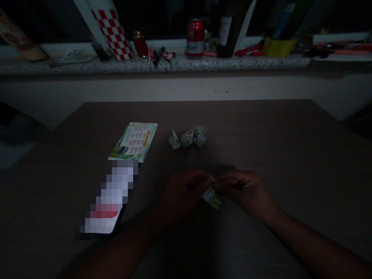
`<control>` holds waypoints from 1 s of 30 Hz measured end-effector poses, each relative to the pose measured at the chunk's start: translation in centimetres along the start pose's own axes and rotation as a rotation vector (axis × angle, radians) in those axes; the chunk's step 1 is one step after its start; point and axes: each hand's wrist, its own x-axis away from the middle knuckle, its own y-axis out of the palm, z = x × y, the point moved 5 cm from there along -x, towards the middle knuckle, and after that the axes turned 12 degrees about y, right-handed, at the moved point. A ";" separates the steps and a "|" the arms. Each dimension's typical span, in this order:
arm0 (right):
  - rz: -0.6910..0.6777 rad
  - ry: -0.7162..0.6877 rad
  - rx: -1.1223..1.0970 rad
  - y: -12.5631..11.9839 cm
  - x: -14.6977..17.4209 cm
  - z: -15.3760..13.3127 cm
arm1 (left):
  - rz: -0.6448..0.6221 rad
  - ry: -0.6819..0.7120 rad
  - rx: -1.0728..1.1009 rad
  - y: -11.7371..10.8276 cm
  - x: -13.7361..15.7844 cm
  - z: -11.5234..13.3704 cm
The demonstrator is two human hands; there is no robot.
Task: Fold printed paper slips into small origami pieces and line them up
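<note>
Between my hands is a small piece of printed paper [213, 198], white and green, which looks folded. My left hand [186, 190] pinches its upper left side with thumb and fingers. On the upper right side, my right hand [247, 190] also pinches it, so the fingertips of both hands nearly meet. Beyond my hands, three small folded paper pieces [187, 138] sit in a row on the table. Left of them lies a stack of printed calendar cards [133, 141] in green and white. The light is dim, and fingers hide part of the held paper.
A lit phone [113, 197], its screen blurred, lies on the table [276, 135] near my left forearm. Along the stone windowsill [162, 66] stand a red can [195, 38], a dark bottle [225, 37], a red-and-white checkered cylinder [113, 33] and a yellow container [279, 47].
</note>
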 end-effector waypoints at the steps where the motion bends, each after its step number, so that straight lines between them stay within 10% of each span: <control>1: 0.001 -0.010 0.015 0.0 0.0 -0.1 | -0.002 -0.014 -0.015 0.0 0.0 -0.1; 11: 0.084 -0.041 0.046 -0.6 0.2 -0.4 | 0.069 0.080 -0.172 -0.6 0.3 0.1; 30: 0.198 -0.676 0.531 -1.5 2.4 -3.5 | 0.116 0.582 -0.529 -1.1 0.6 2.1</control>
